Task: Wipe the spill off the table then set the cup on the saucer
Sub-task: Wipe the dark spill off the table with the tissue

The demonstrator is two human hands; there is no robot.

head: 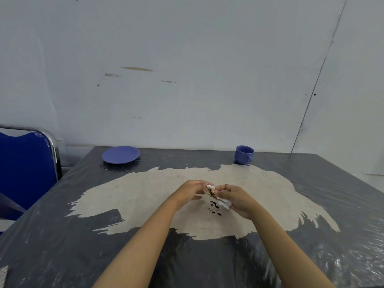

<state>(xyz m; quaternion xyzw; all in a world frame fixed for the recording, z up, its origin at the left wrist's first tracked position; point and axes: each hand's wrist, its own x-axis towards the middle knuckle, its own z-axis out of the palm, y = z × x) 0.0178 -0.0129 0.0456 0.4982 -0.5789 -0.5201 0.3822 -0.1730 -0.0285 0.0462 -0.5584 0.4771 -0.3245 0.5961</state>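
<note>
A white tissue with dark brown stains is held just above the table's middle. My left hand pinches its upper end and my right hand grips its lower, crumpled end. Below the tissue a few dark drops of the spill lie on the worn beige patch of the table. The blue saucer sits at the far left of the table. The blue cup stands upright at the far right, well apart from the saucer.
A blue chair with a chrome frame stands close to the table's left edge. The white wall runs right behind the table's far edge. The dark tabletop is covered with wrinkled clear plastic.
</note>
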